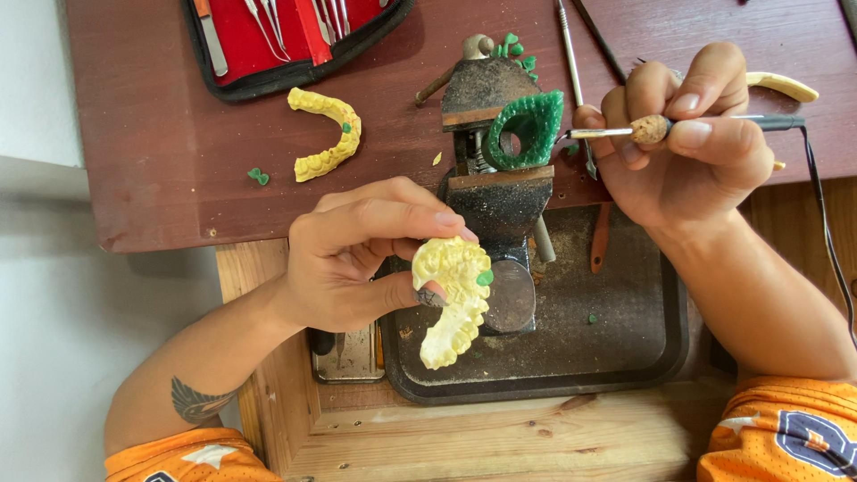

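Yellow plaster teeth sit in my left hand (357,259) — a curved cast (453,299) pinched between my thumb and fingers, held over the dark tray (625,357). The cast's long side runs up and down in the picture, top end near the vise (495,192), bottom end pointing back at me. A small green wax dot (485,278) sits on its right edge.

My right hand (692,147) is closed around a thin tool (625,131) with a cork grip and a black cord. The tool lies sideways, its metal tip pointing left at the green wax block (527,129) on the vise. I think the tip just touches the wax, but it is hard to tell.

My hands are apart. The cast is lower and to the left of the tool tip — my left hand has it, my right hand is well away.

A second yellow cast (326,134) lies on the red-brown table (161,134), near a red tool case (286,36).
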